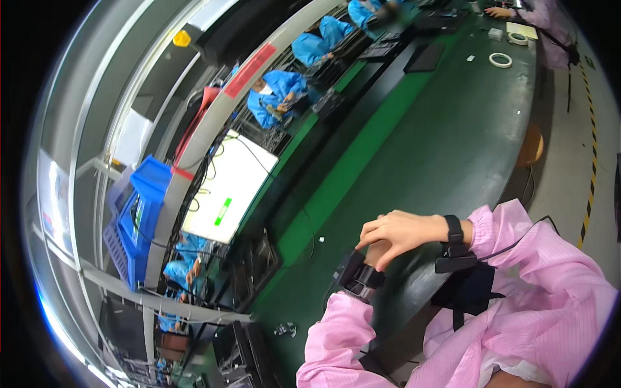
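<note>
My right hand (407,231) reaches across my left hand above the dark green bench (427,145). Its fingers and thumb are bent around the small black box (352,266) strapped to my left wrist, with a fingertip at the box's upper end. Only a part of my left hand (376,252) shows; its fingers are hidden behind the right one. A second black device (455,261) hangs from a dark band on my right wrist. Pink sleeves cover both forearms.
A lit screen (229,187) and blue bins (145,213) hang left of the bench. A clear crumpled bag (284,330) lies near left, a tape roll (500,61) far right. People in blue work across the line; a pink-sleeved person (550,29) sits at the far end. A stool (530,145) stands right.
</note>
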Demonstrator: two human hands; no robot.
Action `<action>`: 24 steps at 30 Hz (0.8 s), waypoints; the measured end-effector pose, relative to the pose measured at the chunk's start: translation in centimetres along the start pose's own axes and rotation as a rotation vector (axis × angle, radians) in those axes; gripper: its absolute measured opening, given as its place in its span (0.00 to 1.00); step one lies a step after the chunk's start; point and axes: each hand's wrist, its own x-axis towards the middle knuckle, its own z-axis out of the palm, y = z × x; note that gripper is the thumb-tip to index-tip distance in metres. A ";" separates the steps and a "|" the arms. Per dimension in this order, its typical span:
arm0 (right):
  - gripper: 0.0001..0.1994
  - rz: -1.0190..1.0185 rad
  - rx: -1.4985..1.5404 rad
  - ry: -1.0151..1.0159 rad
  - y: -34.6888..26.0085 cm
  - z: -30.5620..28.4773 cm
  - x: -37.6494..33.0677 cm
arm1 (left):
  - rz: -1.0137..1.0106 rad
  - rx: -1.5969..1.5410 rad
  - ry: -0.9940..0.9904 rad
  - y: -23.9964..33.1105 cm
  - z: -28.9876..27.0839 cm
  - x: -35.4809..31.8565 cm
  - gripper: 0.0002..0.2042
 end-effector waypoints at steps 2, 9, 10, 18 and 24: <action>0.28 -0.010 0.060 -0.067 -0.2 0.3 0.3 | 0.022 -0.207 0.091 0.8 -3.2 -2.1 0.07; 0.26 -0.004 0.361 -0.155 -1.8 1.6 2.6 | -0.225 -0.450 0.312 -0.5 -10.8 -10.6 0.07; 0.25 -0.016 0.307 -0.171 -1.8 1.8 2.8 | -0.254 -0.457 0.333 -0.8 -11.1 -11.4 0.08; 0.23 0.172 0.323 -0.054 -0.2 3.7 1.8 | -0.245 -0.512 0.386 -1.9 -8.3 -11.8 0.09; 0.21 0.041 0.450 -0.018 2.0 5.2 1.6 | 0.014 -0.594 0.350 0.5 -0.7 -3.8 0.11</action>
